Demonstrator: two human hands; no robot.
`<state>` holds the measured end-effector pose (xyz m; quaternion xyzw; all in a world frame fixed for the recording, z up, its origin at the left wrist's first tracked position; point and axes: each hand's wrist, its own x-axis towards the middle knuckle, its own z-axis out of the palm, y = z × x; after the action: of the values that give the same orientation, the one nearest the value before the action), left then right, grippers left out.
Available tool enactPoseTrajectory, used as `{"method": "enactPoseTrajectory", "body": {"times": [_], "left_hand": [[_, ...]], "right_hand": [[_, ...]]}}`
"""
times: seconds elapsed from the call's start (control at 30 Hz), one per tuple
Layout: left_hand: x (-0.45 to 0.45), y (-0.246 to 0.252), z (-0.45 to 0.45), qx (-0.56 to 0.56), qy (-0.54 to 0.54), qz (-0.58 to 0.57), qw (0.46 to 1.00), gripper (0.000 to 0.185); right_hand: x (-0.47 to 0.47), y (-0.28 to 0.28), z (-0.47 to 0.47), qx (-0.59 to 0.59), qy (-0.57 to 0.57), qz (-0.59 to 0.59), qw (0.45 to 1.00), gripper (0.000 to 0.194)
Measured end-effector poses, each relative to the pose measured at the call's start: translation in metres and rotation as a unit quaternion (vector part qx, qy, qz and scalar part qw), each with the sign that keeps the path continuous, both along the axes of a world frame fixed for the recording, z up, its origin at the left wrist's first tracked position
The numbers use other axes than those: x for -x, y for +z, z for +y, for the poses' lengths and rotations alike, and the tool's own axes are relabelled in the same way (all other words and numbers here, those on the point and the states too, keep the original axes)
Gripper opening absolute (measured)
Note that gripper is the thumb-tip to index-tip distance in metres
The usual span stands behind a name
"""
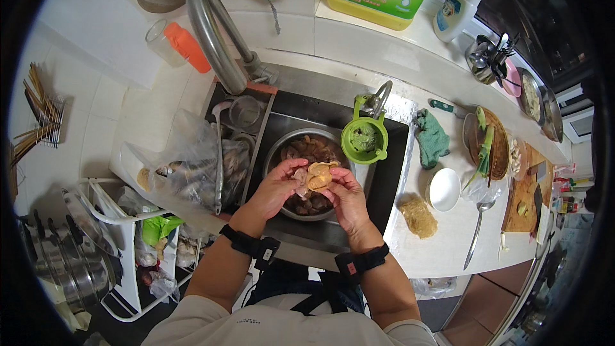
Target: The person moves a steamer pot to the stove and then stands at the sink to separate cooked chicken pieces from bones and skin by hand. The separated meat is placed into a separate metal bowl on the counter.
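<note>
Both my hands are raised over a round metal basin [307, 214] in the sink. Between them is a piece of raw meat [319, 176] with yellowish skin or fat. My left hand [280, 185] pinches its pinkish left part between thumb and fingers. On the yellowish right part, my right hand [347, 195] has its thumb and fingertips closed. More raw meat pieces [312, 148], brown and dark red, lie in the basin below. A green plastic strainer [364, 139] hangs from the small faucet, just right of the basin's upper edge.
A large steel faucet [211, 33] arches above the sink's left side. In the left compartment are a ladle [219, 163] and plastic bags. On the right counter lie a green cloth [431, 138], a white bowl [443, 190], a scrubber [418, 216], a spoon [475, 235] and a wooden cutting board [521, 197].
</note>
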<state>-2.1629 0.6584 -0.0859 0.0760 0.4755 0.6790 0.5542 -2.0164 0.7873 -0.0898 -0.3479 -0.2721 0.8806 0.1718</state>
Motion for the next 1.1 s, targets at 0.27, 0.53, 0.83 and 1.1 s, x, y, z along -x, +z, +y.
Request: {"method": "enactPoseTrajectory", "body": {"times": [0.27, 0.53, 0.83, 1.1], "left_hand": [[-0.003, 0.008, -0.001, 0.059, 0.006, 0.019, 0.998, 0.028], [0.000, 0.011, -0.003, 0.020, -0.019, 0.031, 0.999, 0.046], [0.001, -0.011, -0.007, 0.046, -0.029, 0.165, 0.985, 0.049], [0.020, -0.052, -0.020, 0.230, -0.120, 0.419, 0.870, 0.034]], "right_hand": [[-0.004, -0.004, -0.005, 0.009, 0.004, 0.036, 0.999, 0.029], [-0.006, -0.002, -0.009, 0.000, -0.002, 0.037, 0.999, 0.029], [-0.006, -0.025, -0.017, -0.066, 0.050, -0.012, 0.996, 0.036], [-0.026, -0.023, -0.016, -0.460, 0.267, -0.303, 0.791, 0.030]]}}
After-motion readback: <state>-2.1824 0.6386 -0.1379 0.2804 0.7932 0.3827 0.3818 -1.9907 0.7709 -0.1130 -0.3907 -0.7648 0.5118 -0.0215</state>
